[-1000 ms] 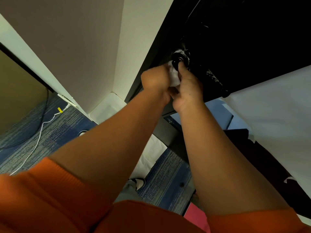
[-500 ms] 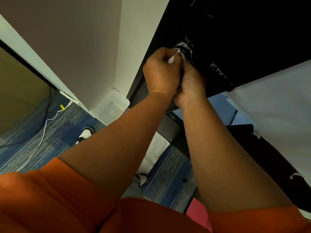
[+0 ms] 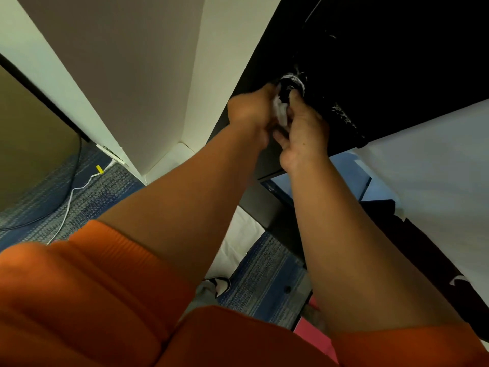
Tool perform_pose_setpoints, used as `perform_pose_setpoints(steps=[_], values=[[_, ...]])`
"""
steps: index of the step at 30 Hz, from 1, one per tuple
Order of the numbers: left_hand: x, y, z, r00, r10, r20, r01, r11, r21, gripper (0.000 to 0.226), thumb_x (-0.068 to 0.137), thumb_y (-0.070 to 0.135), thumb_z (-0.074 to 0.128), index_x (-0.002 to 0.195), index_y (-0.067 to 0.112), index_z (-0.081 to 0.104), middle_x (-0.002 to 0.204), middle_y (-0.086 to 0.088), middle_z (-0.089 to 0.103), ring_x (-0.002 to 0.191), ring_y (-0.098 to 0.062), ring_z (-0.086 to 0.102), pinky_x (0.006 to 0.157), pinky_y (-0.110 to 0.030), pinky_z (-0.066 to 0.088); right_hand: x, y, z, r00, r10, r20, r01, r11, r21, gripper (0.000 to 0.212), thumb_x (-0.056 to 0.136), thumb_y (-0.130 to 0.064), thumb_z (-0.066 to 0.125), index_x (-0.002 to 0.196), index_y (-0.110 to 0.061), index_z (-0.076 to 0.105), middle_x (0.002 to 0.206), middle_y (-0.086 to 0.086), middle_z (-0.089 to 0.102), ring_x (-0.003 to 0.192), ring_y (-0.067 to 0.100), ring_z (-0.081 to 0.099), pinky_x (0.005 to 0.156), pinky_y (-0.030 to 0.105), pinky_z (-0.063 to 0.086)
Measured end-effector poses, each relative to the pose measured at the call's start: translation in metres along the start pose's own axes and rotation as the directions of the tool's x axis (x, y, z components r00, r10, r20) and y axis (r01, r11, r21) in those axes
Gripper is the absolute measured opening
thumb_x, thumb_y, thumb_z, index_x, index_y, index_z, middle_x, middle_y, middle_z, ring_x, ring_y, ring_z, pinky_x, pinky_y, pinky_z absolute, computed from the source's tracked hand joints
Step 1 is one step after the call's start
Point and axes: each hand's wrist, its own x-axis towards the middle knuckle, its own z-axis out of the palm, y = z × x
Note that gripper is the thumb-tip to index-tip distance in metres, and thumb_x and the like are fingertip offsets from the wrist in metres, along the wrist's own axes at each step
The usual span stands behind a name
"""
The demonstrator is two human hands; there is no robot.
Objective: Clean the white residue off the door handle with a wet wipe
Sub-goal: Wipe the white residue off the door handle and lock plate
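Where the hands meet: left hand [image 3: 251,112] and right hand [image 3: 304,131] are raised together at the round door handle [image 3: 292,84], with the wet wipe [image 3: 281,111] bunched between them and pressed against the handle's lower left side.
Left hand: blurred, fingers curled, gripping the wipe.
Right hand: fingers curled round the wipe's other side, one fingertip touching the handle.
Door [image 3: 383,49]: black and glossy; white residue [image 3: 342,116] rings the handle and streaks the face just below and right of it.
Walls [image 3: 132,75]: pale, meeting in a corner left of the door.
Floor [image 3: 264,274]: blue-grey striped carpet.
On the floor: a white cable [image 3: 68,205] with a yellow tag [image 3: 99,169] at left, a white bin [image 3: 169,162] at the foot of the corner, a shoe [image 3: 221,284] between the forearms.
Sleeves [image 3: 92,287]: orange, ribbed, low in view.
Right side: a white sheet [image 3: 436,168] under the door's edge.
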Motion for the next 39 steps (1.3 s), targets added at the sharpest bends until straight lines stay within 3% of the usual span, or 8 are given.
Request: perform_pose_setpoints(steps=[6, 10, 14, 18, 24, 28, 31, 39], values=[[-0.001, -0.041, -0.034, 0.996, -0.081, 0.026, 0.073, 0.970, 0.233, 0.013, 0.096, 0.012, 0.065, 0.106, 0.015, 0.074, 0.094, 0.000, 0.073, 0.091, -0.021, 0.071, 0.079, -0.029, 0.060, -0.014, 0.030, -0.014, 0.998, 0.048, -0.034, -0.049, 0.998, -0.031, 0.014, 0.094, -0.031, 0.068, 0.088, -0.021, 0.074, 0.088, -0.003, 0.078, 0.090, 0.015, 0.075, 0.089, 0.046, 0.060], [-0.015, -0.066, -0.047, 0.994, -0.037, 0.107, 0.008, 0.965, 0.262, 0.019, 0.097, 0.005, 0.061, 0.099, 0.009, 0.080, 0.084, -0.005, 0.077, 0.072, -0.017, 0.073, 0.057, -0.022, 0.056, -0.029, 0.062, -0.020, 0.995, 0.091, 0.027, -0.088, 0.991, -0.106, 0.019, 0.090, -0.026, 0.073, 0.108, -0.033, 0.074, 0.120, -0.001, 0.073, 0.112, 0.020, 0.069, 0.099, 0.046, 0.055], [-0.014, -0.054, -0.051, 0.983, -0.064, 0.172, 0.014, 0.961, 0.274, 0.018, 0.098, 0.008, 0.061, 0.105, 0.008, 0.078, 0.081, 0.005, 0.072, 0.060, 0.003, 0.066, 0.052, -0.011, 0.051, -0.027, 0.059, -0.025, 0.989, 0.036, -0.144, -0.039, 0.999, -0.015, 0.022, 0.088, -0.001, 0.071, 0.106, -0.013, 0.077, 0.105, 0.005, 0.077, 0.100, 0.022, 0.073, 0.085, 0.034, 0.061], [-0.009, -0.027, -0.043, 0.984, 0.032, 0.177, -0.070, 0.974, 0.213, 0.011, 0.098, 0.018, 0.066, 0.099, 0.012, 0.076, 0.075, 0.001, 0.069, 0.056, -0.004, 0.062, 0.055, -0.017, 0.051, -0.017, 0.029, -0.025, 0.921, -0.227, -0.317, 0.221, 0.974, -0.054, 0.015, 0.087, -0.001, 0.072, 0.097, -0.011, 0.077, 0.096, 0.001, 0.077, 0.091, 0.013, 0.074, 0.086, 0.033, 0.061], [0.000, 0.003, -0.019, 0.965, 0.196, 0.176, -0.241, 0.926, 0.290, 0.038, 0.095, 0.028, 0.071, 0.084, -0.009, 0.072, 0.073, -0.023, 0.066, 0.063, -0.022, 0.059, 0.065, -0.035, 0.051, -0.020, 0.015, 0.011, 0.776, -0.626, -0.079, 0.569, 0.748, -0.342, 0.030, 0.097, -0.005, 0.059, 0.125, -0.002, 0.068, 0.124, 0.013, 0.070, 0.115, 0.022, 0.067, 0.098, 0.034, 0.057], [0.009, 0.008, -0.014, 0.956, 0.223, 0.192, -0.284, 0.870, 0.403, 0.038, 0.093, 0.026, 0.072, 0.063, 0.004, 0.064, 0.060, -0.013, 0.059, 0.060, -0.021, 0.056, 0.060, -0.034, 0.046, -0.008, 0.006, 0.014, 0.644, -0.729, 0.231, 0.666, 0.387, -0.637, 0.035, 0.089, 0.002, 0.058, 0.121, 0.000, 0.070, 0.126, 0.014, 0.068, 0.121, 0.029, 0.062, 0.104, 0.019, 0.039], [0.010, 0.010, -0.014, 0.957, 0.202, 0.210, -0.274, 0.867, 0.416, 0.034, 0.094, 0.025, 0.070, 0.068, 0.005, 0.064, 0.062, -0.012, 0.058, 0.061, -0.020, 0.056, 0.059, -0.032, 0.046, -0.002, 0.004, 0.012, 0.600, -0.724, 0.339, 0.703, 0.276, -0.655, 0.034, 0.093, -0.002, 0.051, 0.122, 0.002, 0.069, 0.128, 0.018, 0.066, 0.122, 0.034, 0.061, 0.104, 0.033, 0.049], [0.009, 0.012, -0.018, 0.948, 0.220, 0.230, -0.291, 0.891, 0.347, 0.032, 0.092, 0.023, 0.075, 0.084, -0.008, 0.074, 0.085, -0.026, 0.074, 0.068, -0.023, 0.068, 0.068, -0.038, 0.058, -0.006, 0.021, 0.014, 0.688, -0.719, 0.101, 0.652, 0.550, -0.522, 0.035, 0.095, -0.005, 0.053, 0.126, -0.001, 0.067, 0.133, 0.019, 0.062, 0.124, 0.030, 0.062, 0.103, 0.044, 0.054]])
